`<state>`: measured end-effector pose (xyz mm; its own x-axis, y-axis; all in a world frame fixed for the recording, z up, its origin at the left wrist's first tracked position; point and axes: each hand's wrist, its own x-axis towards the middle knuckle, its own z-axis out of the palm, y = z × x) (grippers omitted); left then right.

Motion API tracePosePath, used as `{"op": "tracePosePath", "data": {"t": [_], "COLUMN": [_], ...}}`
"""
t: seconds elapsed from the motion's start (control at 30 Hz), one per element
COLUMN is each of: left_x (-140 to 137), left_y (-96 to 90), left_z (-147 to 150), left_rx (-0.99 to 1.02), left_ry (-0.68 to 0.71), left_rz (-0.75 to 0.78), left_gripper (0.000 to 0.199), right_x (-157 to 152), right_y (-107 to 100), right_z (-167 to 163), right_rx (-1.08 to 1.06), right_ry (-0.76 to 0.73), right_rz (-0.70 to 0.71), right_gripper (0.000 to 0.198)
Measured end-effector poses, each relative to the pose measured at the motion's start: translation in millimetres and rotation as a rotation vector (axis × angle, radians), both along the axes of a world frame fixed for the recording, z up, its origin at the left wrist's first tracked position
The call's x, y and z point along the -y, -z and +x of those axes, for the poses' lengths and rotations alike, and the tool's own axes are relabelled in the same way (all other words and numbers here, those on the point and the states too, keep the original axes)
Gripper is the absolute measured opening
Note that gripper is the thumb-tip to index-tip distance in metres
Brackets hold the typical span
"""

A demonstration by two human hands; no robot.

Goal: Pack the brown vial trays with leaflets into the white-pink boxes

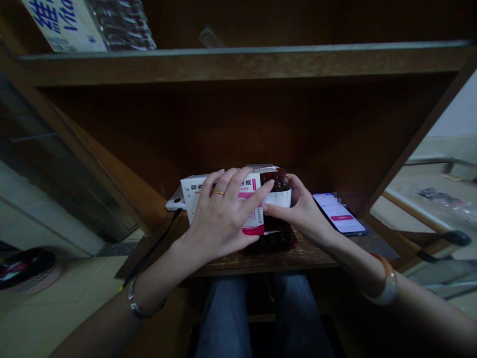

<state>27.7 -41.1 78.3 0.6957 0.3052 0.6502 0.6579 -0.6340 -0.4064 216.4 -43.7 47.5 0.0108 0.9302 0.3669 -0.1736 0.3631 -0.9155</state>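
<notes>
A white and pink medicine box (194,199) with black Chinese print lies on the shelf board. My left hand (223,214) is closed over its top and front, a gold ring on one finger. From the box's right end sticks out a dark brown, ribbed bundle (276,178) with a white band (281,198) around it. My right hand (303,206) grips this bundle, thumb on the band and fingers behind. Whether the bundle is one piece or several is too dark to tell. Another dark brown ribbed piece (276,241) lies below the box, partly off in shadow.
A lit phone (341,214) lies right of my right hand. At the left is a white device (175,203) with a black cable (160,243). The upper shelf (238,64) carries a Vita carton (70,25) and clear plastic packaging (122,25). A basket (30,273) stands at lower left.
</notes>
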Motion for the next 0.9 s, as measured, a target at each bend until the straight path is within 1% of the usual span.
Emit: {"op": "tracePosePath", "data": {"t": [0.07, 0.17, 0.23, 0.4, 0.53, 0.6, 0.7, 0.8, 0.9], "left_x": [-1.2, -2.5, -2.8, -1.0, 0.6, 0.5, 0.0, -0.6, -1.6], "left_y": [-0.8, -1.9, -2.4, -2.8, 0.3, 2.6, 5.5, 6.6, 5.8], "left_z": [-1.1, -2.3, -2.6, -1.3, 1.1, 2.0, 2.5, 2.6, 2.7], "left_rx": [0.001, 0.008, 0.013, 0.062, 0.113, 0.138, 0.164, 0.15, 0.152], "left_ry": [0.001, -0.004, -0.007, -0.001, 0.054, 0.076, 0.085, 0.069, 0.074], "left_rz": [0.0, 0.019, 0.029, 0.045, 0.064, 0.064, 0.076, 0.09, 0.091], "left_gripper": [0.07, 0.068, 0.069, 0.072, 0.061, 0.057, 0.05, 0.042, 0.042], "right_x": [-0.1, -0.5, -0.2, 5.3, 10.5, 11.6, 11.7, 11.4, 11.0], "right_y": [-0.3, -0.6, 0.5, 5.9, 6.0, 4.2, 1.6, 1.0, 2.4], "right_z": [0.3, 0.2, -1.5, -8.9, -9.9, -9.0, -8.3, -8.5, -6.2], "right_rx": [0.012, 0.021, 0.005, -0.062, 0.037, 0.089, 0.11, 0.108, 0.128], "right_ry": [0.007, -0.001, 0.021, 0.197, 0.309, 0.335, 0.312, 0.264, 0.231], "right_rz": [0.036, 0.055, 0.075, 0.203, 0.264, 0.282, 0.3, 0.279, 0.276], "right_gripper": [0.066, 0.066, 0.066, 0.07, 0.062, 0.061, 0.059, 0.059, 0.056]}}
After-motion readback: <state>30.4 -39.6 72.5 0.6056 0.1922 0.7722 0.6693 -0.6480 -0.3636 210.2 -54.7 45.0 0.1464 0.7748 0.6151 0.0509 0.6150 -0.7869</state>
